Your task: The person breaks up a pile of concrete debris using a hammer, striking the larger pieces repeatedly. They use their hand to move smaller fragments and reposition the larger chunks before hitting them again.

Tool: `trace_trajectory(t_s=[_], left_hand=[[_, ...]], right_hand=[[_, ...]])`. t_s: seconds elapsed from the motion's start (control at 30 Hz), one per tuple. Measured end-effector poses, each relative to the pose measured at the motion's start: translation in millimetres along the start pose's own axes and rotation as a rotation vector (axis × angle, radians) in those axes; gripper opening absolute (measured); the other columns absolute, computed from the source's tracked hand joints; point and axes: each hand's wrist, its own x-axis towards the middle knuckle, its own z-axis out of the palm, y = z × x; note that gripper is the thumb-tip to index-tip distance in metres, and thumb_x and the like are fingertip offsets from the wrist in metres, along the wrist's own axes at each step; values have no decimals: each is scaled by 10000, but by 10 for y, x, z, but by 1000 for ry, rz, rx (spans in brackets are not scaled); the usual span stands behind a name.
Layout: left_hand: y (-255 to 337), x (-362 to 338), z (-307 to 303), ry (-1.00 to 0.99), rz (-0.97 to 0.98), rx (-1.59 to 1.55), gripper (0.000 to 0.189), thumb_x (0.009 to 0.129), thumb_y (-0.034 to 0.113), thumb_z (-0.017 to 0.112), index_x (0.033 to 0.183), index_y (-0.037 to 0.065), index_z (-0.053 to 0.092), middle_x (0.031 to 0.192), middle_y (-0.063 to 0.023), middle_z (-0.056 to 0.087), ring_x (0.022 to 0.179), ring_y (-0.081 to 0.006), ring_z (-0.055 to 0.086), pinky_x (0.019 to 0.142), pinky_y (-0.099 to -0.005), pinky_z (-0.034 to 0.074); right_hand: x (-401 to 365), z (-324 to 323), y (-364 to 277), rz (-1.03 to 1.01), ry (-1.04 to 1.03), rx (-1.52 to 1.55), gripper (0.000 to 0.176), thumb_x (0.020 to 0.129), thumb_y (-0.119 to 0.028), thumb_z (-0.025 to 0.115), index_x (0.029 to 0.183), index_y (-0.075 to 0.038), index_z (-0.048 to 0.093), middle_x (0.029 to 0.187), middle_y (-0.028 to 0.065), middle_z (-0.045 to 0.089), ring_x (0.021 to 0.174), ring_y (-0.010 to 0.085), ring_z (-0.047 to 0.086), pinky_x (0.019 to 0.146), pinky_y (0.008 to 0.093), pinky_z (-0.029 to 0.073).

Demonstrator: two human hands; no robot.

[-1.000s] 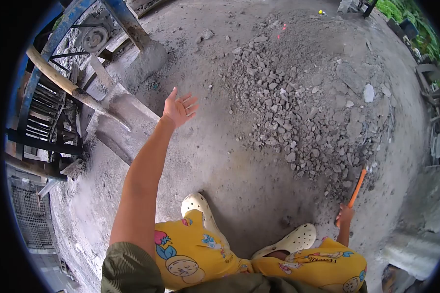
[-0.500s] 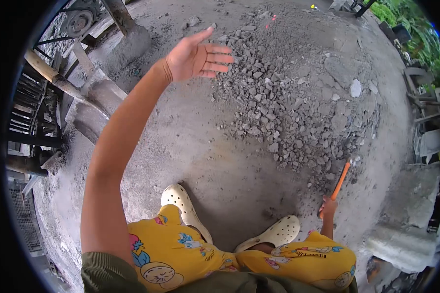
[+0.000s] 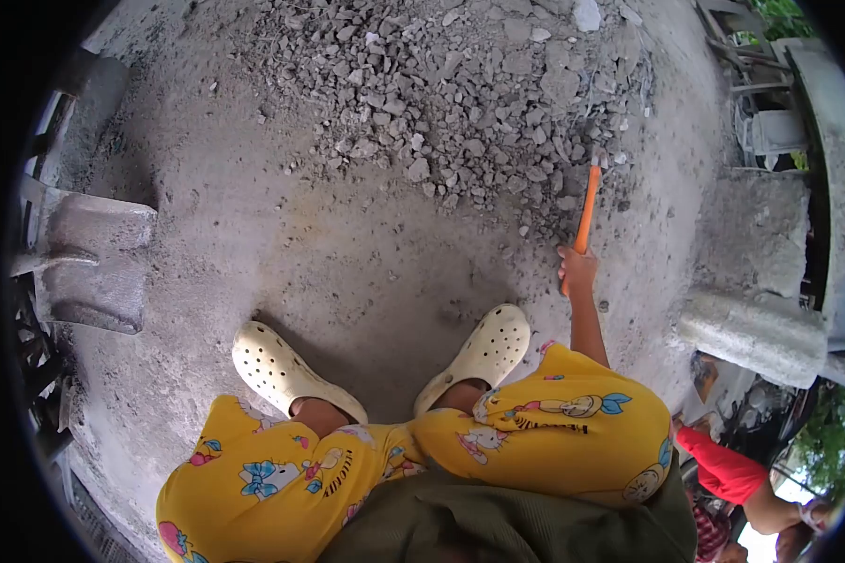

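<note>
We see the right hand (image 3: 577, 267) just off the near edge of the rubble pile (image 3: 460, 94), its fingers wrapped tight around the lower end of an orange-handled tool (image 3: 587, 208). The handle rises from the fist towards the pile, tilted a little to the right. Its far end sits among the loose stones at the pile's near right fringe. We cannot make out the tool's head there, as it is lost against the grey pieces.

The pile is broken grey stone and concrete bits, thick at the top of the view and thinning into scattered chips on the dusty concrete ground (image 3: 347, 253) on the near side. Nearer to us than the pile, and well apart from it, two white perforated clogs stand on that ground. The left clog (image 3: 286, 368) points away to the left. The right clog (image 3: 486, 349) points towards the pile and lies just below the gripping hand. Yellow cartoon-print trousers (image 3: 554, 432) cover both bent knees.

Far to the left of the pile a dusty shovel blade (image 3: 94, 258) lies flat. To the pile's right and nearer us lies a grey concrete cylinder (image 3: 751, 330). Beyond it, at the frame's lower right edge, shows another person's red sleeve (image 3: 723, 469).
</note>
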Motion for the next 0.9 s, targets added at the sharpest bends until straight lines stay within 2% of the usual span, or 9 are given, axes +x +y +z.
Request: trace_trajectory(t_s=[0.1,0.33,0.5,0.57,0.6,0.63,0.7,0.8,0.9], left_hand=[[-205,-192,381,17,-138,29,630,874,555,300,1185,30,454,1106,-93,545,929,-171,565,814,-304,428],[-528,-936,1155,41,-462,55,625,874,555,299,1171,31,463,1088,-92,549,919,-170,566,812,-304,430],[-580,-1329,1552,99,-595,32,621,875,555,298,1161,31,469,1075,-91,552,911,-169,568,811,-304,431],[-602,-1390,1661,130,-616,20,620,875,555,298,1157,31,471,1070,-91,553,908,-169,568,810,-305,431],[-603,-1397,1697,142,-616,17,620,875,555,297,1155,31,473,1067,-91,554,907,-169,568,810,-305,432],[-608,-1398,1710,160,-615,12,619,875,555,297,1153,31,474,1065,-91,554,905,-169,568,810,-305,432],[-603,-1373,1747,182,-608,11,618,875,555,297,1149,32,476,1060,-90,555,902,-168,569,809,-305,432],[-574,-1338,1744,193,-601,15,616,875,555,296,1143,32,480,1052,-90,557,898,-168,570,808,-305,433],[-586,-1331,1789,200,-608,7,614,876,555,296,1137,32,483,1044,-90,559,893,-167,570,808,-305,434]], right_hand=[[-22,-132,-65,5,0,146,117,674,-55,589,742,-22,500,548,43,481,414,109,443,365,245,351],[-404,-588,-1039,-584,136,468,82,673,-6,526,754,-7,511,603,79,517,507,169,524,477,282,442],[-544,-557,-1294,-749,248,512,61,633,1,493,684,-5,460,573,93,480,528,191,532,541,327,514],[-513,-407,-852,-670,324,403,56,625,-7,484,664,-2,444,512,81,443,416,183,456,455,287,460],[-290,-334,90,-358,260,241,66,628,-61,498,606,-22,450,522,76,486,397,154,468,375,277,376],[-437,-285,119,51,110,92,78,646,-71,500,603,-34,448,503,66,462,362,154,427,361,288,362],[-509,-247,130,273,-99,110,106,669,-104,522,706,-39,446,517,42,426,383,171,417,376,311,359],[-647,-313,-168,226,-59,372,56,661,-63,503,687,-35,462,514,41,409,390,159,403,375,297,344],[-541,-570,-589,-125,-9,548,75,674,-43,504,727,-30,452,540,56,416,420,162,400,419,303,369]])
